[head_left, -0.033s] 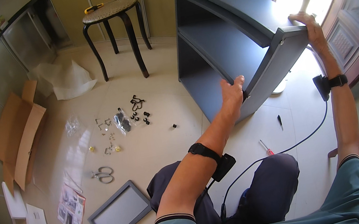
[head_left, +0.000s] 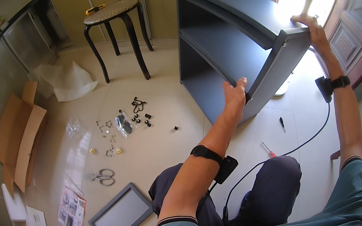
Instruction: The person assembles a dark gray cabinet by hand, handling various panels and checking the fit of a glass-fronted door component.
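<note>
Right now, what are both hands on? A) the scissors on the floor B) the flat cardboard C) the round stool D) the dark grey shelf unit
D: the left hand grips the lower end of the near panel of the dark grey shelf unit and the right hand holds its upper corner; the stool, cardboard and scissors lie apart from both.

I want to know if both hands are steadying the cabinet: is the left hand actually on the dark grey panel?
Touching. The head view shows the left hand gripping the lower edge of the dark grey cabinet panel, fingers wrapped over it, no gap showing.
</note>
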`<action>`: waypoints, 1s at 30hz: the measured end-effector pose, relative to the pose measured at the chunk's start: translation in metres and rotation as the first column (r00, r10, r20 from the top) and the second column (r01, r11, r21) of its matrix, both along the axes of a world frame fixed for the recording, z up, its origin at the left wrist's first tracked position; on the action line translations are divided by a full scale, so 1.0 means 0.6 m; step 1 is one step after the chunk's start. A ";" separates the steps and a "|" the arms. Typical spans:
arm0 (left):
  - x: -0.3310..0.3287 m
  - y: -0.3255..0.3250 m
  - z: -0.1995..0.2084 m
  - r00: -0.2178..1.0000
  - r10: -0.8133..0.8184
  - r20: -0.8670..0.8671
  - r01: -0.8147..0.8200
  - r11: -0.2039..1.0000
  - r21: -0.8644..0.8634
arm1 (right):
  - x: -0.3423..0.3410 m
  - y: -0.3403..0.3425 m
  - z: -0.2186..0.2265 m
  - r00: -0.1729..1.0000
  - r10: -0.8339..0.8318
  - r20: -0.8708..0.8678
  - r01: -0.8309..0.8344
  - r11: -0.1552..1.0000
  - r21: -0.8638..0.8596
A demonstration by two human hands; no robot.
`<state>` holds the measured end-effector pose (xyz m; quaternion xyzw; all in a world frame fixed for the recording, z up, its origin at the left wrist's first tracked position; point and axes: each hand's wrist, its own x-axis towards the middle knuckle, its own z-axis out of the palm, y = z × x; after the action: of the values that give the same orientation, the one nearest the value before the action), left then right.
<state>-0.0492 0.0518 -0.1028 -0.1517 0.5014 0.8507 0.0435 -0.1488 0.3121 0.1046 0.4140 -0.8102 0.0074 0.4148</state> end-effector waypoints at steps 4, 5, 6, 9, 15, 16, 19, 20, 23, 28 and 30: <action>-0.003 0.001 -0.014 0.999 -0.045 0.026 0.045 0.998 -0.035 | 0.007 0.001 -0.006 0.999 -0.029 0.015 0.029 1.000 0.007; -0.004 -0.003 -0.016 0.997 -0.076 0.010 0.077 0.996 -0.036 | 0.006 -0.002 -0.006 0.998 -0.041 0.053 0.042 0.999 -0.019; -0.006 -0.005 -0.017 0.998 -0.067 0.009 0.068 0.997 -0.037 | 0.003 -0.007 -0.007 1.000 -0.024 0.017 0.024 1.000 0.007; 0.002 -0.015 0.004 0.992 -0.122 0.023 0.123 0.989 -0.076 | -0.012 0.009 -0.015 0.989 0.018 0.144 -0.007 0.997 -0.076; -0.002 -0.026 0.003 0.980 -0.192 0.055 0.196 0.977 -0.080 | -0.021 0.021 -0.006 0.988 0.046 0.150 -0.030 0.994 -0.108; -0.002 -0.021 0.005 0.980 -0.192 0.057 0.197 0.977 -0.079 | -0.018 0.023 -0.002 0.986 0.032 0.162 -0.015 0.994 -0.104; -0.006 -0.009 0.009 0.980 -0.195 0.050 0.200 0.968 -0.153 | -0.016 0.033 0.002 0.989 0.010 0.149 0.004 0.995 -0.095; -0.010 -0.003 0.002 0.983 -0.175 0.052 0.181 0.974 -0.140 | -0.021 0.038 0.001 0.982 0.045 0.181 -0.022 0.991 -0.129; -0.018 0.008 -0.008 0.986 -0.162 0.046 0.167 0.973 -0.157 | -0.010 0.007 -0.009 0.969 0.015 0.247 0.029 0.985 -0.172; 0.015 -0.023 0.007 0.992 -0.129 -0.005 0.129 0.990 0.062 | 0.006 -0.027 -0.016 0.983 -0.040 0.178 0.074 0.979 -0.192; 0.008 -0.017 0.007 0.993 -0.111 0.030 0.110 0.994 0.016 | 0.024 -0.029 -0.004 0.975 -0.040 0.216 0.086 0.974 -0.208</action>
<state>-0.0443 0.0414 -0.0989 -0.1364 0.5021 0.8482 0.0994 -0.1344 0.2946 0.1022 0.3370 -0.8568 0.1260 0.3692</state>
